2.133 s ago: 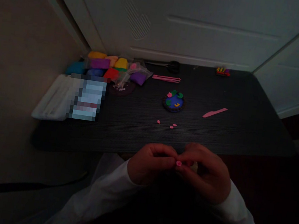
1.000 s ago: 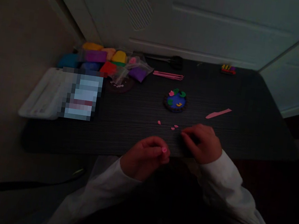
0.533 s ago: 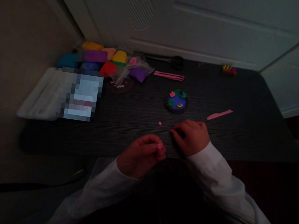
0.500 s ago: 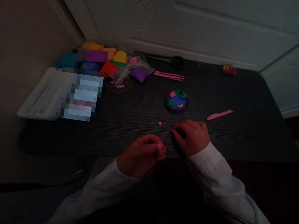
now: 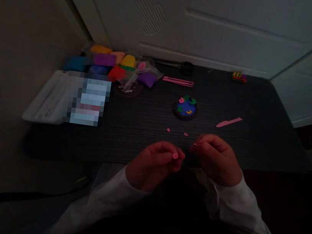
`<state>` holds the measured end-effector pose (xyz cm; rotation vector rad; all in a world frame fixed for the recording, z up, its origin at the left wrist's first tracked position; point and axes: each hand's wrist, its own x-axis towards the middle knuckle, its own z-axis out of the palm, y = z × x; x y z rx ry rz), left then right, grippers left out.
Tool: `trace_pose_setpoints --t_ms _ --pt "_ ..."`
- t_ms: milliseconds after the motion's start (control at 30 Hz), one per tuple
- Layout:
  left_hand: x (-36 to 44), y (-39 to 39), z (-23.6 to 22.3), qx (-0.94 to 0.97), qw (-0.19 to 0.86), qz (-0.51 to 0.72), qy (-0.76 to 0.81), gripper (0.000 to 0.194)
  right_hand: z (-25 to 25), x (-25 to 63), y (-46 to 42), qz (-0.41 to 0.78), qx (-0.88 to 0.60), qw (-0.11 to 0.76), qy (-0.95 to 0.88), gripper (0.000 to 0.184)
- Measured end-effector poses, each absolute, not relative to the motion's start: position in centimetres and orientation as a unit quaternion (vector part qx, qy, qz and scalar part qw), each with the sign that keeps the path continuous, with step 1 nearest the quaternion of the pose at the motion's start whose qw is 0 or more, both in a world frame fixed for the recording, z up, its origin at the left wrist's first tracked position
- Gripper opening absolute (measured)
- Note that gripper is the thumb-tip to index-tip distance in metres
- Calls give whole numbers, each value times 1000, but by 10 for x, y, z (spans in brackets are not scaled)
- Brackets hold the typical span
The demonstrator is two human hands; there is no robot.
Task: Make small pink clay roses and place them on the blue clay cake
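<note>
The room is dim. My left hand [image 5: 153, 165] is closed in a pinch on a small pink clay flower [image 5: 175, 155] at the near edge of the dark table [image 5: 257, 143]. My right hand [image 5: 216, 158] is just to its right, fingertips pinched on a tiny pink clay petal [image 5: 197, 143]. Two more pink petals [image 5: 168, 130] [image 5: 185, 134] lie on the table just beyond my hands. Farther back sits a round blue clay pond [image 5: 186, 108] with green pads and a pink flower on it.
A pink clay knife [image 5: 228, 122] lies to the right. Pink tools [image 5: 178, 82] and scissors [image 5: 184, 68] lie at the back. Bags of coloured clay [image 5: 113, 66] are piled at the back left by a white tray [image 5: 51, 98]. A small multicoloured clay piece [image 5: 238, 77] sits far back.
My right hand lifted off the table from the loose petals and came back toward my left hand with one petal pinched. One petal fewer lies on the table.
</note>
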<state>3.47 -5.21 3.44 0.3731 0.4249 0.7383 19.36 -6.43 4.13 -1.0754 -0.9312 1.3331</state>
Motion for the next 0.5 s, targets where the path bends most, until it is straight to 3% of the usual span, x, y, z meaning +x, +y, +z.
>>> trace_pose_setpoints --t_ms 100,300,500 --pt "35 -53 42 189 894 353 204 4 48 188 -72 528 -438 573 -448 3" --pt "35 -56 46 194 893 351 204 4 62 187 -84 298 -454 514 -664 21" --pt "35 -58 46 190 892 354 208 4 63 189 -86 270 -436 491 -705 26"
